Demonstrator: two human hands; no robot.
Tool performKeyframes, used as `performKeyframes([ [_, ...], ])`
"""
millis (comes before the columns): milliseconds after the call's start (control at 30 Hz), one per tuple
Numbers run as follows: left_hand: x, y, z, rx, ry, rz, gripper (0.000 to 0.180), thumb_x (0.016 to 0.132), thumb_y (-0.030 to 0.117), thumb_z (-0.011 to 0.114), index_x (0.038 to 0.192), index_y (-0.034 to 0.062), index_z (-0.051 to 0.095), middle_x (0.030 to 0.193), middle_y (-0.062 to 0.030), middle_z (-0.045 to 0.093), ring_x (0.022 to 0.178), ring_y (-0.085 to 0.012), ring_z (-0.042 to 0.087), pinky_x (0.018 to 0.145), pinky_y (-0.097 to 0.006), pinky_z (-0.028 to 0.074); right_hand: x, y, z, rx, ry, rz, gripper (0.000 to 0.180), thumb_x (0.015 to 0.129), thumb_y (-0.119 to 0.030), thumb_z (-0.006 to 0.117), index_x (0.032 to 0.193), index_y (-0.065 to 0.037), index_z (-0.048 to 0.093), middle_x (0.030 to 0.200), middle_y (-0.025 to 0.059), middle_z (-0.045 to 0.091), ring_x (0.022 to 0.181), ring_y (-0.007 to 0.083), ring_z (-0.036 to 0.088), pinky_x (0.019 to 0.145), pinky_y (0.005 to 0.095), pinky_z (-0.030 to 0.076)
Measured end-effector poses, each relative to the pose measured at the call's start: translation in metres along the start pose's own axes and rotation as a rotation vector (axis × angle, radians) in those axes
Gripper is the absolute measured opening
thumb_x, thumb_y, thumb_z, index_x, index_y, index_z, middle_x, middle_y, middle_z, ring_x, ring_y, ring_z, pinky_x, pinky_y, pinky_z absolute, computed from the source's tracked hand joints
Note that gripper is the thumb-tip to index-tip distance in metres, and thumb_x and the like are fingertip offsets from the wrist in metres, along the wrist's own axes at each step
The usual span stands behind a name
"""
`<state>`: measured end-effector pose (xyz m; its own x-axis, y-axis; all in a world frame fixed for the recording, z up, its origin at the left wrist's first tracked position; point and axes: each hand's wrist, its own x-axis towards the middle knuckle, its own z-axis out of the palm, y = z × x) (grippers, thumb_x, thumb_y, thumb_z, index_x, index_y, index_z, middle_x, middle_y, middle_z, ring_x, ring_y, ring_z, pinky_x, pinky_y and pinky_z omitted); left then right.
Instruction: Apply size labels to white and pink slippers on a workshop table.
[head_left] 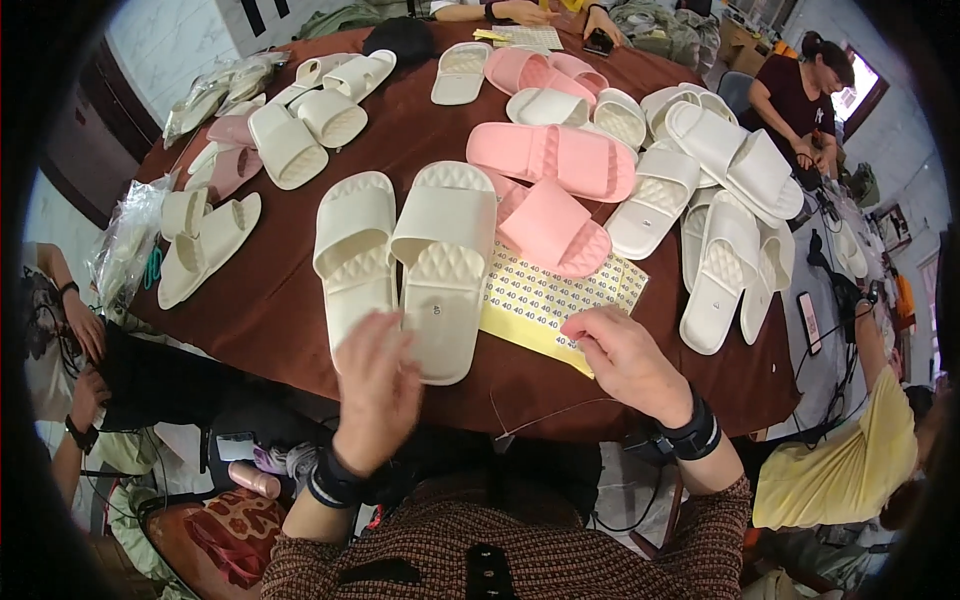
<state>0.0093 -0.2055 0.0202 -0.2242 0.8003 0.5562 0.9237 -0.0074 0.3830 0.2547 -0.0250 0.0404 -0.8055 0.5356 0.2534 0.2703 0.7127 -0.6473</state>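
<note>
A pair of cream slide slippers lies side by side at the table's near edge: the left slipper [355,225] and the right slipper [440,260], which carries a small label on its insole. My left hand [378,385] is over the heel of the left slipper, its fingers blurred by motion. Over the right part of a yellow sheet of small white printed stickers [530,335], my right hand [630,365] has its thumb and fingers pinched together. What sits between those fingertips is too small to tell. A pink slipper [555,228] covers the sheet's upper part.
More cream slippers [725,270] are piled at the right, with a pink slipper [550,160] beyond the sheet. Other slippers [290,145] and clear plastic bags [130,240] lie at the left of the brown-covered table [400,120]. Several people sit around it.
</note>
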Motion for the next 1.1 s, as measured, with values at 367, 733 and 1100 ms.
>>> performKeyframes([
  [367,0.019,0.042,0.044,-0.108,-0.318,0.338,0.041,0.081,0.023,0.074,0.115,0.0032,0.063,0.132,-0.0097,0.056,0.122,-0.0339,0.048,0.104,-0.049,0.038,0.001,-0.002,0.017,-0.140,0.011,-0.072,0.023,0.083,0.007,0.058,0.104,-0.001,0.056,0.098,0.0153,0.061,0.093,0.0365,0.058,0.080,0.0437,0.048],
  [733,0.016,0.044,0.049,-0.070,-0.324,0.309,0.042,0.081,0.027,0.074,0.117,0.0069,0.064,0.134,-0.0063,0.056,0.125,-0.0317,0.048,0.106,-0.049,0.036,0.003,-0.001,0.019,-0.136,0.040,-0.051,0.022,0.082,0.006,0.059,0.102,-0.002,0.057,0.096,0.0153,0.059,0.093,0.0364,0.057,0.080,0.0436,0.047],
  [1100,0.018,0.043,0.048,-0.072,-0.319,0.321,0.042,0.082,0.028,0.073,0.116,0.0039,0.063,0.131,-0.0081,0.055,0.120,-0.0320,0.048,0.104,-0.048,0.037,0.003,0.003,0.021,-0.008,0.070,-0.006,0.024,0.082,0.009,0.060,0.103,-0.002,0.056,0.091,0.0144,0.059,0.083,0.0327,0.060,0.073,0.0389,0.050],
])
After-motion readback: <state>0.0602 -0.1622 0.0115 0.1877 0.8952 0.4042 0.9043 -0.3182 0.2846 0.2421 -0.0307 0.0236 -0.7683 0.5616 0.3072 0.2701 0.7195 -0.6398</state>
